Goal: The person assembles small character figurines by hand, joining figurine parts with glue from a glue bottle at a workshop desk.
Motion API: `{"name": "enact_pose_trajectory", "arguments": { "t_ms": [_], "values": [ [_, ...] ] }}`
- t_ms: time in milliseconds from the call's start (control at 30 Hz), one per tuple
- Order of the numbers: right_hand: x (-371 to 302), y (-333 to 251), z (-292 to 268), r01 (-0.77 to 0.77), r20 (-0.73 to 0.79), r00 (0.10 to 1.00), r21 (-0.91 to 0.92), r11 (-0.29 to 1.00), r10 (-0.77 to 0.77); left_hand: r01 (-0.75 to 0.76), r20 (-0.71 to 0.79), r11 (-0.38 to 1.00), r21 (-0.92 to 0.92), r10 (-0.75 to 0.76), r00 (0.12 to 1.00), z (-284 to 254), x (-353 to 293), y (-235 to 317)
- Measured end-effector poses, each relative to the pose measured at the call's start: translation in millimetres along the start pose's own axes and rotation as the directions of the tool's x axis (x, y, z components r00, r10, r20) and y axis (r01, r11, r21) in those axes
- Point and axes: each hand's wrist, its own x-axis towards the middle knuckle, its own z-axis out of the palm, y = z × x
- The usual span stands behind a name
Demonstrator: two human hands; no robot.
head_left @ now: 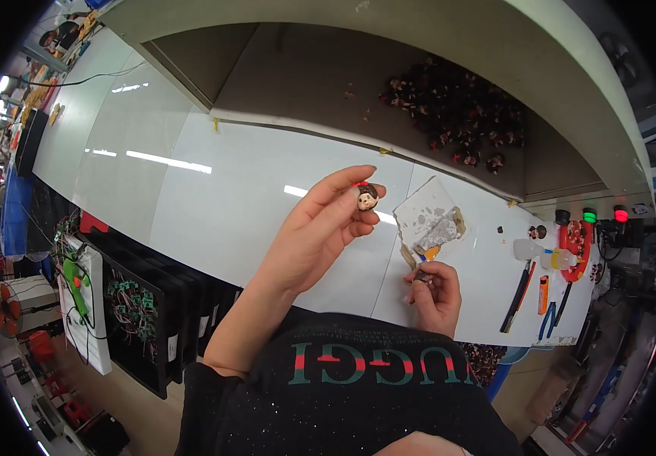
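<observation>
My left hand (316,223), raised over the white table, pinches a small painted doll head (367,201) between thumb and fingers. The doll head has dark brown hair, a pale face and a bit of red on top. Lower and to the right, near the table's front edge, my right hand (437,295) is closed on a small dark brownish piece whose kind is unclear. Just beyond it lies a stained white sheet (418,207) with a crumpled grey cloth (443,230) on it. Something orange and blue (428,254) shows beside the cloth.
A booth (297,83) at the back holds a heap of similar doll heads (457,106). At right are clear bottles (527,249), an orange-handled cutter (543,295), blue pliers (551,321) and a red tray (573,251). Black crates (153,304) stand at left.
</observation>
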Motion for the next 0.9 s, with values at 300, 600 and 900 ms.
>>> {"name": "enact_pose_trajectory", "arguments": {
  "t_ms": [300,600,900],
  "values": [
    [-0.9,-4.1,-5.4,-0.021,-0.028,0.999,-0.018,1.0,0.02,-0.025,0.023,0.999,0.029,0.025,0.999,0.6,-46.2,-19.8],
    [-23.1,-9.1,-14.2,-0.014,0.166,0.983,0.492,0.871,-0.078,-0.075,0.001,0.994,0.074,0.075,0.997,2.8,-111.7,-51.0],
    [-92.1,-38.0,4.7,-0.087,0.223,0.97,0.697,0.712,-0.099,-0.145,-0.007,0.988,0.043,0.146,0.989,6.5,-174.7,-73.0]
  ]
}}
